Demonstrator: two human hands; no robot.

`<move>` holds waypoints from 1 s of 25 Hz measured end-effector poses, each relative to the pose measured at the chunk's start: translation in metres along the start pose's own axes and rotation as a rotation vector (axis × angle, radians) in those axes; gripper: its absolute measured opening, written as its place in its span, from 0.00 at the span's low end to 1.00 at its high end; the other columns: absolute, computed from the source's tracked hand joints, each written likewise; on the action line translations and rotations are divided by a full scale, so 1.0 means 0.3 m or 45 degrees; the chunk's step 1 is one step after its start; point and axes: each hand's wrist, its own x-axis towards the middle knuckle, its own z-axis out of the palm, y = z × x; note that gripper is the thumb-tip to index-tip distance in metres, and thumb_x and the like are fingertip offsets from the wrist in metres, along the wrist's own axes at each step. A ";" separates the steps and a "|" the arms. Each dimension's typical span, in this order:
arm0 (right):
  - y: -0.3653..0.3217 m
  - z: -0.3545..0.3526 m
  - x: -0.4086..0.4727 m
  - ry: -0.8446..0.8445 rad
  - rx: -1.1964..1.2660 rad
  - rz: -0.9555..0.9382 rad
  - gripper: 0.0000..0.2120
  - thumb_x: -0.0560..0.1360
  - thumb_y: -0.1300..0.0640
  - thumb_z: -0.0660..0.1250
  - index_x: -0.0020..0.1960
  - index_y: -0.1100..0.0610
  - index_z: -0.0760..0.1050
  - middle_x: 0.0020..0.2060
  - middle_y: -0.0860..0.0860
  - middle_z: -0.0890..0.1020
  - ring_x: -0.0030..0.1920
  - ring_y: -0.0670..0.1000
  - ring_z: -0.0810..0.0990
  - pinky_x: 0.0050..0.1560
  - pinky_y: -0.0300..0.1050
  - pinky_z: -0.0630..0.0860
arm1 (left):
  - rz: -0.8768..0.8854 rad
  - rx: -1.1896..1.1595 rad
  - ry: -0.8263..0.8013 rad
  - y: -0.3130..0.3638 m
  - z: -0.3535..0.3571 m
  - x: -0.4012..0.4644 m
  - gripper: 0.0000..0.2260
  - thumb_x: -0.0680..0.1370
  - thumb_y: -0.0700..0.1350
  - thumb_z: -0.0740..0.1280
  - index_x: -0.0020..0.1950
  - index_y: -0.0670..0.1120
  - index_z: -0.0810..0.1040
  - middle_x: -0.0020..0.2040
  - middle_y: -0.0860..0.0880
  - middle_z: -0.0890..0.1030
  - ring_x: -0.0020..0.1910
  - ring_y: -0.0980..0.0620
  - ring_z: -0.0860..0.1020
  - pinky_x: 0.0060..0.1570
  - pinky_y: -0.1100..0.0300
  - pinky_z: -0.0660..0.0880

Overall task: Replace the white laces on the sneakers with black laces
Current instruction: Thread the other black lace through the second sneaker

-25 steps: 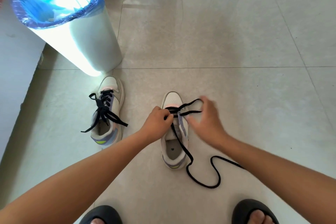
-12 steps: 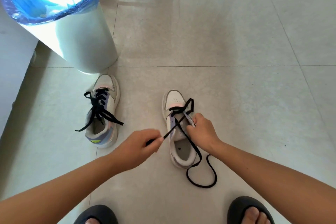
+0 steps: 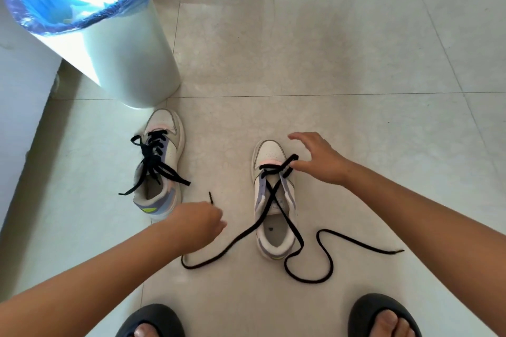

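Note:
Two white sneakers stand on the tiled floor. The left sneaker [image 3: 161, 161] is laced in black, its ends lying loose. The right sneaker [image 3: 273, 200] has a black lace [image 3: 269, 195] through its lowest eyelets, crossing once over the tongue. One long end curls on the floor to the right [image 3: 328, 254]. The other end runs left in a loop to my left hand [image 3: 202, 220], which pinches it near the tip; the tip sticks up above my fingers. My right hand [image 3: 320, 161] hovers at the toe with fingers spread, its thumb touching the lace by the right eyelet.
A white bin [image 3: 123, 57] with a blue liner stands just behind the left sneaker. A white wall [image 3: 16, 96] runs along the left. My feet in black slippers [image 3: 153, 320] [image 3: 383, 314] are at the bottom edge. Bare tiles stretch to the right and behind.
My left hand has drawn the lace end out to the left and nearer me. My right hand has let go beside the tongue, moved up to the toe and spread its fingers.

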 end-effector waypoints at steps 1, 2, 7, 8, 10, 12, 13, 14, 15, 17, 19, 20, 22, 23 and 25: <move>-0.002 -0.008 0.015 -0.031 -0.176 -0.108 0.21 0.74 0.52 0.68 0.66 0.48 0.69 0.68 0.49 0.66 0.68 0.52 0.63 0.67 0.54 0.64 | 0.018 -0.034 0.101 0.015 -0.028 0.018 0.16 0.82 0.52 0.51 0.56 0.44 0.73 0.55 0.46 0.76 0.53 0.46 0.76 0.46 0.56 0.70; -0.001 -0.012 0.025 -0.078 -0.289 -0.170 0.15 0.74 0.52 0.68 0.60 0.48 0.74 0.66 0.48 0.69 0.68 0.51 0.63 0.67 0.54 0.63 | 0.039 -0.079 0.188 0.031 -0.050 0.032 0.16 0.82 0.52 0.50 0.57 0.45 0.72 0.54 0.47 0.76 0.53 0.46 0.76 0.45 0.56 0.70; 0.017 0.014 -0.011 -0.055 -0.506 -0.393 0.07 0.74 0.56 0.68 0.40 0.53 0.72 0.39 0.50 0.79 0.43 0.53 0.77 0.39 0.45 0.71 | 0.173 -0.234 0.403 0.137 -0.063 0.051 0.15 0.82 0.51 0.50 0.59 0.46 0.71 0.55 0.49 0.75 0.53 0.48 0.74 0.47 0.56 0.71; 0.036 0.030 -0.019 0.153 -0.737 -0.610 0.06 0.72 0.60 0.70 0.39 0.56 0.73 0.35 0.51 0.78 0.38 0.54 0.77 0.33 0.44 0.70 | 0.174 -0.215 0.417 0.158 -0.055 0.051 0.14 0.82 0.50 0.50 0.59 0.45 0.70 0.55 0.48 0.74 0.52 0.48 0.74 0.45 0.57 0.70; 0.063 0.062 -0.050 0.492 -1.037 -0.934 0.10 0.60 0.71 0.73 0.36 0.60 0.76 0.28 0.53 0.75 0.28 0.54 0.73 0.22 0.42 0.67 | 0.140 -0.183 0.391 0.190 -0.044 0.059 0.13 0.83 0.51 0.51 0.58 0.44 0.67 0.54 0.48 0.75 0.50 0.47 0.75 0.41 0.57 0.67; 0.081 0.069 -0.056 0.660 -1.091 -1.028 0.15 0.55 0.76 0.70 0.36 0.62 0.77 0.28 0.54 0.75 0.26 0.53 0.71 0.19 0.43 0.65 | 0.095 -0.143 0.383 0.206 -0.045 0.071 0.12 0.83 0.51 0.51 0.57 0.44 0.65 0.53 0.47 0.76 0.48 0.47 0.76 0.38 0.57 0.66; 0.088 0.073 -0.050 0.700 -1.038 -0.976 0.15 0.56 0.76 0.70 0.38 0.62 0.78 0.29 0.54 0.75 0.25 0.53 0.71 0.19 0.42 0.65 | 0.072 -0.144 0.410 0.209 -0.048 0.079 0.12 0.83 0.52 0.51 0.57 0.44 0.65 0.52 0.48 0.76 0.48 0.47 0.76 0.38 0.57 0.66; 0.087 0.077 -0.042 0.717 -0.914 -0.842 0.14 0.59 0.75 0.70 0.42 0.63 0.78 0.30 0.55 0.76 0.26 0.54 0.72 0.19 0.42 0.66 | 0.050 -0.160 0.455 0.213 -0.056 0.088 0.12 0.82 0.51 0.51 0.57 0.44 0.65 0.53 0.48 0.75 0.49 0.47 0.76 0.38 0.57 0.66; 0.084 0.085 -0.036 0.724 -0.719 -0.628 0.12 0.65 0.72 0.69 0.47 0.63 0.77 0.32 0.56 0.77 0.27 0.55 0.73 0.22 0.43 0.67 | 0.036 -0.173 0.515 0.218 -0.064 0.099 0.12 0.82 0.51 0.51 0.58 0.44 0.66 0.53 0.48 0.74 0.50 0.47 0.75 0.38 0.58 0.67; 0.066 0.098 -0.022 0.618 -0.195 -0.092 0.05 0.77 0.61 0.62 0.52 0.61 0.72 0.31 0.55 0.77 0.28 0.55 0.75 0.27 0.47 0.69 | 0.063 -0.136 0.620 0.235 -0.079 0.132 0.12 0.82 0.50 0.52 0.59 0.44 0.67 0.56 0.46 0.71 0.53 0.47 0.72 0.40 0.58 0.66; 0.052 0.107 -0.010 0.489 0.255 0.185 0.11 0.79 0.55 0.58 0.47 0.60 0.74 0.28 0.54 0.78 0.26 0.51 0.76 0.30 0.48 0.73 | 0.065 -0.123 0.613 0.254 -0.090 0.175 0.13 0.82 0.48 0.53 0.60 0.43 0.69 0.59 0.45 0.69 0.56 0.46 0.69 0.46 0.57 0.66; 0.050 0.105 -0.009 0.429 0.434 0.231 0.12 0.79 0.55 0.59 0.43 0.59 0.76 0.27 0.54 0.78 0.24 0.49 0.75 0.28 0.46 0.74 | 0.034 -0.161 0.583 0.259 -0.092 0.195 0.13 0.81 0.48 0.54 0.60 0.43 0.70 0.60 0.44 0.68 0.57 0.45 0.68 0.49 0.57 0.66; 0.052 0.088 -0.024 0.261 0.694 0.249 0.09 0.77 0.57 0.62 0.41 0.57 0.78 0.28 0.53 0.78 0.27 0.49 0.76 0.29 0.42 0.76 | -0.051 -0.276 0.533 0.266 -0.090 0.225 0.12 0.80 0.48 0.57 0.59 0.42 0.71 0.60 0.43 0.67 0.58 0.45 0.67 0.51 0.57 0.66; 0.060 0.075 -0.038 0.139 0.781 0.236 0.07 0.77 0.58 0.64 0.42 0.58 0.78 0.30 0.53 0.79 0.30 0.49 0.77 0.33 0.42 0.78 | -0.083 -0.315 0.520 0.268 -0.085 0.233 0.12 0.80 0.48 0.58 0.59 0.42 0.71 0.60 0.43 0.68 0.58 0.45 0.67 0.51 0.57 0.66; 0.088 0.046 -0.058 -0.072 0.850 0.203 0.03 0.75 0.61 0.67 0.47 0.60 0.78 0.35 0.54 0.82 0.35 0.50 0.80 0.40 0.42 0.80 | -0.104 -0.325 0.520 0.269 -0.073 0.240 0.13 0.79 0.48 0.60 0.60 0.43 0.70 0.60 0.43 0.68 0.57 0.45 0.68 0.50 0.57 0.67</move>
